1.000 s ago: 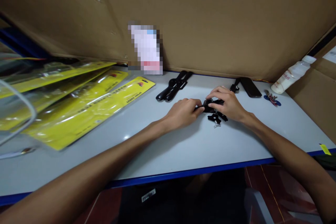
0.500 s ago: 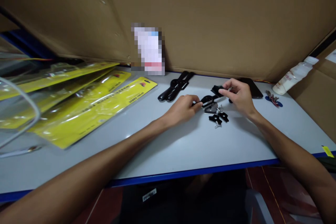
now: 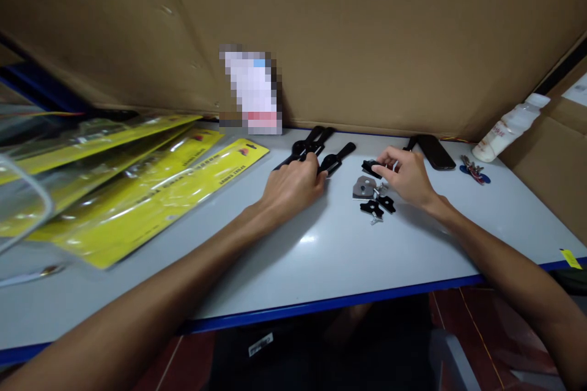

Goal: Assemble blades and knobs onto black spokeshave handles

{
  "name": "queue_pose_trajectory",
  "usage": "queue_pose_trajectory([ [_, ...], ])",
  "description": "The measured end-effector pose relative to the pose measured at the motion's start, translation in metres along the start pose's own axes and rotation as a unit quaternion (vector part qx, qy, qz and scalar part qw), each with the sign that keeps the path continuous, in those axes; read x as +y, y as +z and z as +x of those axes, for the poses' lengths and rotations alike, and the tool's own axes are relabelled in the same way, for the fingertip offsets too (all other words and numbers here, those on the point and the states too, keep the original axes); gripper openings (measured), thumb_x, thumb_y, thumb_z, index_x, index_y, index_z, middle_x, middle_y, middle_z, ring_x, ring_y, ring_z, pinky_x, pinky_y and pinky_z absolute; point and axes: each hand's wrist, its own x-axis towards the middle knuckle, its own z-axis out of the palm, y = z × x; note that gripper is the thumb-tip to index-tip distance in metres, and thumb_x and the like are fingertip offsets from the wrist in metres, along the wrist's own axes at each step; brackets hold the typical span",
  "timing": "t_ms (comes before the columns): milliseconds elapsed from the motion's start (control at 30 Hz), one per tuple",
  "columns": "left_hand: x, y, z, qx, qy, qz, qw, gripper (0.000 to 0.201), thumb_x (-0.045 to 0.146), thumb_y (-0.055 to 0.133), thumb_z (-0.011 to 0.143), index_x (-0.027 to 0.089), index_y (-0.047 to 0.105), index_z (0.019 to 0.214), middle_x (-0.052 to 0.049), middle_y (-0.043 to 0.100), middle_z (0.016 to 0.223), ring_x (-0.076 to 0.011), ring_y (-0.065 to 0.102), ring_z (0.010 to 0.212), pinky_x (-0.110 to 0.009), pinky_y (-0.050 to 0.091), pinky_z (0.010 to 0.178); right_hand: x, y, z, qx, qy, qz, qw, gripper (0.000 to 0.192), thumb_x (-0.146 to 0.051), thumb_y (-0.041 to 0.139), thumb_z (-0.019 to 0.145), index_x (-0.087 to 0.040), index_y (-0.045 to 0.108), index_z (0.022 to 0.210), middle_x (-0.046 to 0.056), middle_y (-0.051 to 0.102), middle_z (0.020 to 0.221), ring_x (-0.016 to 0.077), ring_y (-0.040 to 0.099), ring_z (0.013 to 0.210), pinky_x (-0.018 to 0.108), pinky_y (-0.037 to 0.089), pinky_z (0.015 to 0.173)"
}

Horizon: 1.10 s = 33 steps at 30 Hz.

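My left hand (image 3: 296,183) is closed around a black spokeshave body (image 3: 337,157), whose handle sticks out to the right. Right behind that hand lie other black spokeshave bodies (image 3: 316,135), partly covered by it. Between the thumb and fingers of my right hand (image 3: 406,174) is a small black plate (image 3: 370,168), low over the table. Just in front of it lie grey metal blades (image 3: 364,188), black cap plates (image 3: 387,203) and silver wing screws (image 3: 376,220). A black handle-like part (image 3: 411,143) shows behind my right hand, mostly hidden.
Yellow-backed clear blister packs (image 3: 183,198) cover the left of the table (image 3: 275,275). A white cable (image 3: 41,186) curves at the left edge. At the back right are a phone (image 3: 436,153), keys (image 3: 474,169) and a leaning bottle (image 3: 511,128). A cardboard wall (image 3: 367,43) stands behind.
My left hand has carried the spokeshave body left, beside the other bodies. The small black plate has come away from it in my right hand, which moved slightly lower.
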Motion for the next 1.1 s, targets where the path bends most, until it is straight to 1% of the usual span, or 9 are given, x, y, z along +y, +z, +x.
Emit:
queue_pose_trajectory([
  [133, 0.001, -0.006, -0.008, -0.003, 0.035, 0.076, 0.997, 0.041, 0.039, 0.036, 0.093, 0.011, 0.06, 0.114, -0.024, 0.072, 0.094, -0.0421, 0.068, 0.088, -0.043, 0.046, 0.065, 0.002, -0.004, 0.003, 0.002, 0.0, -0.003, 1.0, 0.014, -0.022, 0.068, 0.081, -0.02, 0.06, 0.07, -0.001, 0.063, 0.067, 0.0133, 0.051, 0.06, 0.029, 0.039, 0.059],
  [267, -0.006, -0.013, -0.011, 0.006, 0.042, 0.13, 0.991, 0.038, 0.039, 0.038, 0.093, 0.014, 0.066, 0.102, -0.023, 0.071, 0.089, -0.0422, 0.068, 0.084, -0.041, 0.044, 0.062, 0.011, -0.011, 0.01, -0.006, 0.046, 0.028, 0.999, 0.01, -0.021, 0.07, 0.076, -0.019, 0.063, 0.069, 0.0, 0.065, 0.066, 0.014, 0.055, 0.061, 0.029, 0.041, 0.061],
  [467, -0.013, -0.013, -0.008, -0.006, 0.072, 0.135, 0.988, 0.028, 0.031, 0.044, 0.089, 0.015, 0.068, 0.092, -0.02, 0.071, 0.086, -0.0376, 0.068, 0.079, -0.038, 0.041, 0.058, 0.013, -0.008, 0.01, -0.119, 0.126, 0.112, 0.978, 0.008, -0.023, 0.068, 0.076, -0.017, 0.066, 0.07, 0.002, 0.068, 0.067, 0.0152, 0.06, 0.062, 0.029, 0.043, 0.06],
  [600, -0.011, -0.005, -0.004, 0.016, 0.081, 0.138, 0.987, 0.031, 0.028, 0.039, 0.092, 0.014, 0.066, 0.096, -0.019, 0.07, 0.086, -0.0336, 0.068, 0.078, -0.037, 0.043, 0.06, 0.003, -0.001, 0.003, -0.16, 0.11, 0.089, 0.977, 0.012, -0.022, 0.063, 0.08, -0.016, 0.067, 0.071, 0.003, 0.069, 0.07, 0.0153, 0.062, 0.067, 0.029, 0.044, 0.066],
  [700, -0.009, 0.0, 0.0, 0.038, 0.074, 0.126, 0.989, 0.031, 0.027, 0.039, 0.093, 0.013, 0.064, 0.102, -0.018, 0.07, 0.091, -0.0325, 0.068, 0.082, -0.038, 0.045, 0.063, 0.004, -0.001, 0.005, -0.14, 0.083, 0.025, 0.986, 0.017, -0.022, 0.061, 0.083, -0.016, 0.068, 0.07, 0.002, 0.069, 0.071, 0.015, 0.059, 0.069, 0.028, 0.042, 0.069],
  [800, -0.008, 0.004, 0.003, 0.064, 0.07, 0.109, 0.989, 0.03, 0.027, 0.039, 0.094, 0.013, 0.063, 0.105, -0.018, 0.069, 0.098, -0.0323, 0.068, 0.085, -0.038, 0.046, 0.064, 0.016, -0.005, 0.01, -0.112, 0.099, -0.01, 0.989, 0.02, -0.023, 0.059, 0.085, -0.015, 0.069, 0.07, 0.002, 0.066, 0.067, 0.0136, 0.055, 0.064, 0.027, 0.038, 0.063],
  [933, -0.008, 0.006, 0.004, 0.095, 0.068, 0.094, 0.989, 0.029, 0.027, 0.04, 0.094, 0.014, 0.062, 0.109, -0.018, 0.065, 0.111, -0.0308, 0.069, 0.084, -0.038, 0.047, 0.065, 0.028, -0.015, 0.016, -0.11, 0.095, -0.109, 0.983, 0.025, -0.026, 0.056, 0.088, -0.015, 0.072, 0.072, 0.001, 0.063, 0.062, 0.0135, 0.052, 0.06, 0.027, 0.034, 0.06],
  [1033, -0.006, 0.005, 0.001, 0.129, 0.078, 0.083, 0.985, 0.031, 0.03, 0.039, 0.096, 0.017, 0.062, 0.112, -0.015, 0.065, 0.115, -0.0299, 0.069, 0.083, -0.037, 0.046, 0.063, 0.033, -0.031, 0.022, -0.031, 0.088, -0.196, 0.976, 0.026, -0.03, 0.053, 0.091, -0.017, 0.075, 0.085, 0.003, 0.068, 0.07, 0.0153, 0.056, 0.064, 0.027, 0.035, 0.061],
  [1100, -0.004, 0.003, -0.001, 0.145, 0.093, 0.066, 0.983, 0.031, 0.031, 0.037, 0.097, 0.019, 0.063, 0.108, -0.012, 0.068, 0.111, -0.0288, 0.069, 0.083, -0.036, 0.044, 0.063, 0.036, -0.042, 0.025, 0.016, 0.104, -0.249, 0.963, 0.025, -0.029, 0.052, 0.092, -0.018, 0.075, 0.093, 0.004, 0.071, 0.078, 0.0168, 0.06, 0.069, 0.027, 0.037, 0.064],
])
